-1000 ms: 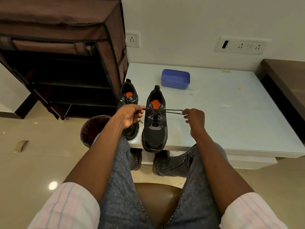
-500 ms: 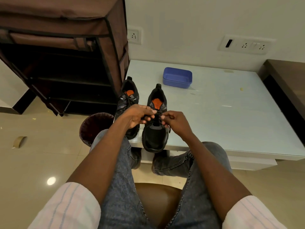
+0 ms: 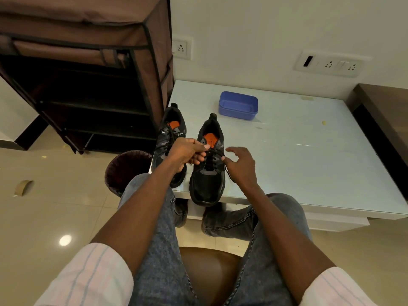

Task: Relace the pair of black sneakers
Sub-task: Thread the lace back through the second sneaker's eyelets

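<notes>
The right sneaker (image 3: 207,171) stood at the table's (image 3: 309,164) near edge beside its mate (image 3: 169,138), its lace (image 3: 212,154) pinched at the top eyelets by the left hand (image 3: 187,152) while the right hand (image 3: 241,165) hovered slack-fingered, so an uneven tug could likely loosen the crossings or nudge the overhanging toe off.

Both sneakers are black: the one under my fingers (image 3: 207,173) has an orange insole and grey panels by its black lace (image 3: 213,154), and the one at nine o'clock of it (image 3: 169,138) shows the same orange inside. The bench (image 3: 309,151) is pale glossy white. At twelve o'clock sits a blue plastic box (image 3: 238,105). The fabric shoe rack (image 3: 88,62) is brown with black trim. My jeans (image 3: 159,250) are mottled blue-grey, my sleeves (image 3: 92,279) white with faint blue stripes, the floor (image 3: 44,217) beige.
</notes>
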Motion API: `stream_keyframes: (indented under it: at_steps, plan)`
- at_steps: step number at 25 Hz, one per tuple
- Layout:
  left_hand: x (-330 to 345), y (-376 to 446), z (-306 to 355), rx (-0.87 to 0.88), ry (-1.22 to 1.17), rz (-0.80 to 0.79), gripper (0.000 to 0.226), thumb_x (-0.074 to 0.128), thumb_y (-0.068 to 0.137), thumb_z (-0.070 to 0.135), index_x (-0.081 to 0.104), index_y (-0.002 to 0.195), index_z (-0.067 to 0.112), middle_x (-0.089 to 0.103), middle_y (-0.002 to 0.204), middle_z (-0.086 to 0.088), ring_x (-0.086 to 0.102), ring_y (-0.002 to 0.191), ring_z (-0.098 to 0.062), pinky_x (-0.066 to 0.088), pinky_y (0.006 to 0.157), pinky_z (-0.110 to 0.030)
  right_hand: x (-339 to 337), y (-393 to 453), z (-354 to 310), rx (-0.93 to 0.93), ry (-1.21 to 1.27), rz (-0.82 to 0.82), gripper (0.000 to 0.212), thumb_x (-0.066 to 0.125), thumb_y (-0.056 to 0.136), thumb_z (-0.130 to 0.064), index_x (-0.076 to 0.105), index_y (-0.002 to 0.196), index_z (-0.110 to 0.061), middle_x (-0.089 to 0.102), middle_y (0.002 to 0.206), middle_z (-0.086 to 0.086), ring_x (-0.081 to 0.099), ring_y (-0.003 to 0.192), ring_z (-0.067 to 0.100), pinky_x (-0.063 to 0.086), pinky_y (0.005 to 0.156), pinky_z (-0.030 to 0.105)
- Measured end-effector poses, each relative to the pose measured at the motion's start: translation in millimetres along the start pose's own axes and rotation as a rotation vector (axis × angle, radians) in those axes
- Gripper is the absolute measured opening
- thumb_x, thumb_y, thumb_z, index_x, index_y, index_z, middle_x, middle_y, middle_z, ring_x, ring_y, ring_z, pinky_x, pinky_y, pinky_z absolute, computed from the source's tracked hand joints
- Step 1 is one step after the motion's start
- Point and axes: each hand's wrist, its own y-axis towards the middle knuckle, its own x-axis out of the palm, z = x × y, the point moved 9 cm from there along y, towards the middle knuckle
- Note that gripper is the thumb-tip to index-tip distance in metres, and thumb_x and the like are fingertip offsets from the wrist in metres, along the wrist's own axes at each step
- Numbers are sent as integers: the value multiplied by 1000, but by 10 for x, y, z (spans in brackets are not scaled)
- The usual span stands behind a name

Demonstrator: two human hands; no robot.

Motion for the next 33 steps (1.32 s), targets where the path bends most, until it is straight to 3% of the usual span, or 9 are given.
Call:
stream_keyframes:
  at_steps: [3, 6, 10, 13, 16, 20, 24, 29, 33]
  plan:
    - [26, 41, 20, 25, 86, -3, 17, 81, 82, 20, 71, 79, 7, 64, 63, -3, 53, 49, -9, 45, 47, -20, 90, 24, -187, -82, 210, -101, 27, 68, 91, -17, 70, 118, -19, 69, 114, -6, 61, 101, 3, 42, 88, 8]
    - [75, 57, 11, 18, 106, -45, 18, 81, 82, 22, 71, 77, 8, 62, 61, -1, 51, 48, -8, 42, 46, -20, 171, 60, -178, -30, 405, -164, 16, 67, 90, -11, 76, 103, -15, 76, 95, 0, 71, 88, 11, 55, 81, 20]
    - [80, 100, 34, 19, 92, -39, 18, 79, 83, 19, 70, 79, 4, 61, 60, -2, 50, 47, -9, 41, 45, -20, 202, 95, -155, 28, 526, -184, 16, 67, 90, -9, 76, 104, -8, 76, 93, 6, 72, 83, 12, 53, 73, 17]
    - [87, 136, 63, 29, 37, -26, 17, 78, 84, 15, 71, 84, 0, 61, 61, -3, 51, 48, -9, 40, 44, -19, 236, 182, -157, 37, 511, -190, 14, 66, 90, -10, 76, 101, -10, 75, 93, 4, 71, 87, 15, 55, 76, 19]
    - [-70, 207, 93, 97, 12, 133, 9, 72, 88, 9, 71, 82, 3, 63, 66, -4, 51, 53, -11, 42, 46, -21, 240, 371, -165, -8, 369, -93, 12, 62, 91, -9, 74, 96, -11, 73, 93, 2, 67, 87, 15, 53, 83, 22]
    - [-244, 298, 66, 165, 262, 318, 12, 69, 88, 8, 76, 79, 12, 75, 86, -6, 69, 80, -25, 56, 78, -39, 329, 606, -245, -152, 15, 5, 12, 61, 90, -6, 74, 90, -7, 61, 99, 8, 49, 92, 13, 37, 76, 10]
    - [-166, 361, 42, 165, 317, 268, 15, 72, 86, 8, 77, 100, 7, 75, 102, -7, 67, 99, -16, 51, 91, -26, 545, 733, -149, -115, -63, -66, 12, 61, 89, -8, 73, 87, -9, 55, 108, 10, 49, 107, 25, 44, 88, 33]
    - [-161, 413, 5, 156, 295, 274, 17, 74, 85, 8, 78, 101, 9, 75, 96, -5, 67, 85, -11, 52, 82, -23, 663, 731, -140, -100, 9, -137, 12, 63, 91, -13, 70, 82, -17, 55, 111, 8, 48, 112, 28, 45, 95, 40]
    - [-170, 424, -20, 134, 279, 259, 17, 72, 85, 5, 77, 102, 9, 70, 86, -2, 55, 64, -3, 47, 68, -18, 704, 733, -114, -40, 139, -181, 27, 63, 89, -16, 64, 66, -30, 63, 96, 2, 57, 102, 31, 51, 85, 39]
